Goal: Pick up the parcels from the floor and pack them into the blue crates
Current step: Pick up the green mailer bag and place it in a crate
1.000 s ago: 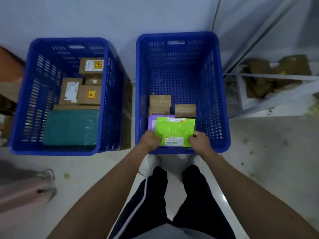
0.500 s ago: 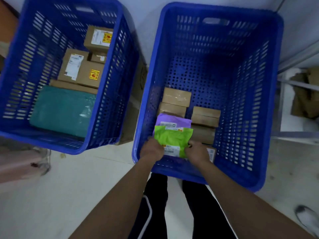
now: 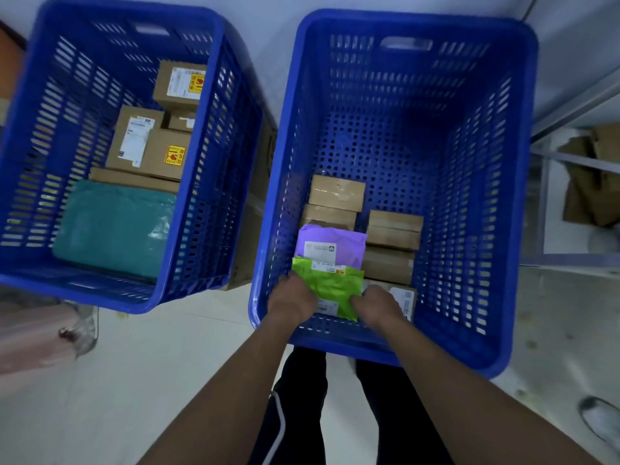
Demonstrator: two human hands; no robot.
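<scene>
Plastic-soft, so handle gently: green parcel (image 3: 332, 286) gripped at its near corners by curled left hand (image 3: 292, 302) and right hand (image 3: 377, 307), low against the right crate's (image 3: 486, 196) near wall. Lay flat on that crate's near-left stack, then release both sides together.

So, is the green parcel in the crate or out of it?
In. The green parcel is inside the right crate, overlapping the purple parcel, gripped by the left hand and right hand.
</scene>
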